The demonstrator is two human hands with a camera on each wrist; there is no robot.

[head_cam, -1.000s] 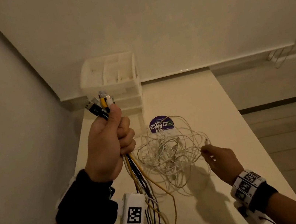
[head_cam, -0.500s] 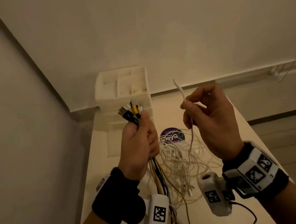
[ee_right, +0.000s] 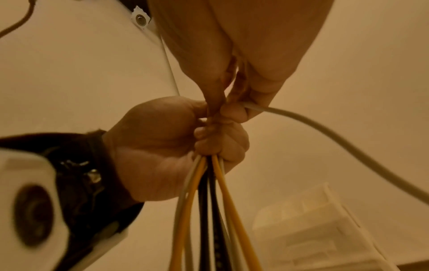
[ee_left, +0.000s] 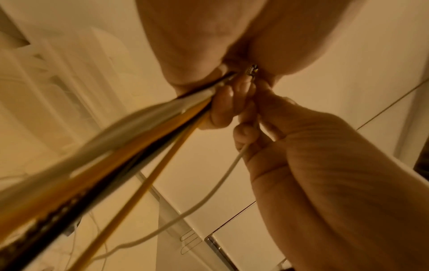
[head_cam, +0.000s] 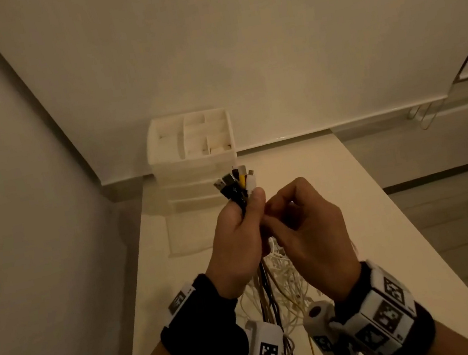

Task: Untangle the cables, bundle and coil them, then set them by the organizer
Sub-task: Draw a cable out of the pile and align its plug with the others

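Holding upright bundle [head_cam: 239, 187] of cables in left hand [head_cam: 236, 238] fist, plugs up, above surface [head_cam: 388, 229]. Pinching white cable [ee_right: 325, 132] in right hand [head_cam: 305, 227], touching bundle's right side; organizer [head_cam: 190, 141] beyond.

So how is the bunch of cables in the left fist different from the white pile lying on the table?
The bunch is gripped upright in the left hand, plug ends lined up together; the pile lies loose and tangled on the table. The bunch mixes black, yellow and white cables; the pile looks all white. The bunch's strands run straight down; the pile's loop over each other. Both are thin cables.
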